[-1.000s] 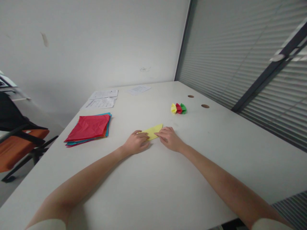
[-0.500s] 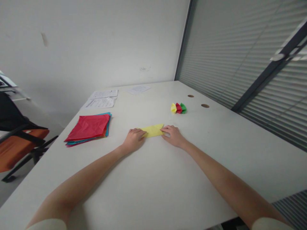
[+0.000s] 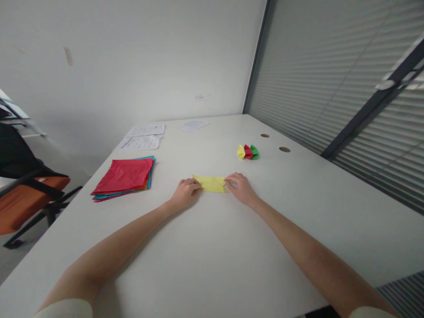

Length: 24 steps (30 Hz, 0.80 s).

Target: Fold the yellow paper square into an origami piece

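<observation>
A folded yellow paper (image 3: 211,184) lies flat on the white table (image 3: 212,265) in front of me. My left hand (image 3: 185,193) rests on the table with its fingers curled onto the paper's left end. My right hand (image 3: 241,187) pinches the paper's right end against the table. Both hands are closed on the paper's ends.
A stack of coloured sheets with a red one on top (image 3: 125,176) lies to the left. Three small folded pieces, yellow, red and green (image 3: 247,152), sit further back. White printed papers (image 3: 141,137) lie at the far side. An orange chair (image 3: 23,198) stands left of the table. Blinds run along the right.
The yellow paper has turned from slanted to level, and my hands have slid apart from its middle to its two ends.
</observation>
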{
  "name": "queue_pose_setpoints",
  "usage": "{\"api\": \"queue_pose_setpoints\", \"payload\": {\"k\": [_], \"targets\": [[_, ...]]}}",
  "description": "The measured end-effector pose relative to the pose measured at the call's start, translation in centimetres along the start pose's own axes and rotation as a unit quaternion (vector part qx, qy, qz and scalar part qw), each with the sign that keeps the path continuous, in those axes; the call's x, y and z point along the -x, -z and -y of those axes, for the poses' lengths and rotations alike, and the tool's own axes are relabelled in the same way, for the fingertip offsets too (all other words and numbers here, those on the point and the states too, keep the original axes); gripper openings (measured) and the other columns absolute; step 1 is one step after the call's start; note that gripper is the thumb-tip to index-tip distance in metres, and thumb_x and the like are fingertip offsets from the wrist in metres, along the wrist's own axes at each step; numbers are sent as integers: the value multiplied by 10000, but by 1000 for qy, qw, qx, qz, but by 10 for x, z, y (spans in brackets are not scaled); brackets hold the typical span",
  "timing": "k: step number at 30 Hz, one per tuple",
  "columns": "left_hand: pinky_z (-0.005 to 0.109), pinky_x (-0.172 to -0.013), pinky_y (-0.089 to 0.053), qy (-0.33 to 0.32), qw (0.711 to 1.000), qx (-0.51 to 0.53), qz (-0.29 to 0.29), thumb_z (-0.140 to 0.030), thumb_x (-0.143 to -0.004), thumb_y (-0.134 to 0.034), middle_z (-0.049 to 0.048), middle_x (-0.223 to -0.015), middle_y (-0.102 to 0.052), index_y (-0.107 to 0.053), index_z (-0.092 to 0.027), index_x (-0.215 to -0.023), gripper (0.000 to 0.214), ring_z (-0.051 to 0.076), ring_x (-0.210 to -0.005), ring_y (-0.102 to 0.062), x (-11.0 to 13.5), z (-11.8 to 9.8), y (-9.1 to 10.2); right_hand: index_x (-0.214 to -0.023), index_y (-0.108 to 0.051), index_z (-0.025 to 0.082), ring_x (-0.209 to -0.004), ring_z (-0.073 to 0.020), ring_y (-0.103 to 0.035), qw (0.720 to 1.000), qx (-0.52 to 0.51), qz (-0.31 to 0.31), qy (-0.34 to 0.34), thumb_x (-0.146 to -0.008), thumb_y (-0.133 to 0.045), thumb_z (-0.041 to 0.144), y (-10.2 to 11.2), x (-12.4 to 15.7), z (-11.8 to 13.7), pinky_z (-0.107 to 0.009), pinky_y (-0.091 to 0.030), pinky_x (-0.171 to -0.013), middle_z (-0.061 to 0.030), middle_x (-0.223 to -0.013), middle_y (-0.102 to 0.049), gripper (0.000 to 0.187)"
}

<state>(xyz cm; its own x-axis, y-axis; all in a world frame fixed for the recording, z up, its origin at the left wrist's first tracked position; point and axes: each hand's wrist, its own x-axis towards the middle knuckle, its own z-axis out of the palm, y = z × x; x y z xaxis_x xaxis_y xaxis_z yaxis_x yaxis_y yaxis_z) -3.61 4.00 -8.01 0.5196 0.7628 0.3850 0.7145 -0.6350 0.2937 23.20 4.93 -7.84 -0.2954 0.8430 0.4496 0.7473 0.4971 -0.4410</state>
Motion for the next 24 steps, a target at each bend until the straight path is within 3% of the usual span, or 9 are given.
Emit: {"api": "queue_pose_setpoints", "payload": {"k": [5, 7, 10, 15, 17, 21, 24], "targets": [[447, -912, -414, -33, 996, -80, -7, -226, -887, -507, 102, -1133, -634, -686, -233, -1054, 245, 247, -1075, -554, 3, -11, 8, -1140, -673, 199, -1128, -235, -564, 994, 25, 70, 80, -938, -500, 352, 4, 4, 15, -417, -379, -945, -115, -1165, -675, 306], [470, -934, -388, -26, 995, -93, -7, -323, -922, -485, 102, -1118, -644, -666, -228, -1086, 262, 245, -1051, -566, 4, -15, 10, -1131, -682, 186, -1055, -234, -600, 988, 30, 109, 107, -928, -524, 404, 8, 6, 28, -426, -362, -939, -120, -1083, -704, 338], [470, -973, -364, -9, 998, -69, -6, -427, -953, -426, 88, -1164, -657, -640, -239, -1113, 327, 228, -1094, -584, 4, -16, 11, -1135, -684, 187, -855, -179, -643, 976, -44, 158, 145, -952, -493, 360, 14, 6, 46, -366, -393, -881, -69, -891, -736, 316], [420, -1004, -406, -53, 998, 1, 30, -441, -926, -486, 101, -1253, -639, -604, -200, -1192, 378, 229, -1215, -552, 2, -10, 6, -1109, -695, 189, -1087, -211, -563, 982, -40, 86, 165, -934, -432, 124, 8, 2, 40, -385, -403, -919, -105, -1139, -681, 322], [404, -1006, -416, -77, 996, 16, 33, -408, -933, -486, 91, -1268, -632, -626, -200, -1164, 341, 225, -1236, -535, 1, -11, 7, -1111, -699, 217, -1142, -220, -522, 980, -6, 104, 172, -904, -447, 76, 5, 2, 32, -405, -394, -940, -98, -1193, -653, 355], [417, -937, -431, -67, 997, -27, -29, -394, -938, -481, 74, -1154, -673, -699, -233, -996, 277, 226, -1083, -595, -1, -23, 15, -1118, -702, 235, -1034, -236, -525, 971, 79, 151, 169, -899, -555, 199, 6, 5, 33, -404, -383, -881, -103, -1043, -652, 266], [405, -864, -437, -68, 996, -62, -20, -462, -898, -532, 82, -1037, -685, -691, -233, -1015, 303, 221, -955, -617, -1, -35, 16, -1084, -709, 200, -939, -227, -519, 966, 119, 157, 169, -916, -558, 308, 10, 6, 46, -388, -355, -834, -99, -920, -633, 250]]}}
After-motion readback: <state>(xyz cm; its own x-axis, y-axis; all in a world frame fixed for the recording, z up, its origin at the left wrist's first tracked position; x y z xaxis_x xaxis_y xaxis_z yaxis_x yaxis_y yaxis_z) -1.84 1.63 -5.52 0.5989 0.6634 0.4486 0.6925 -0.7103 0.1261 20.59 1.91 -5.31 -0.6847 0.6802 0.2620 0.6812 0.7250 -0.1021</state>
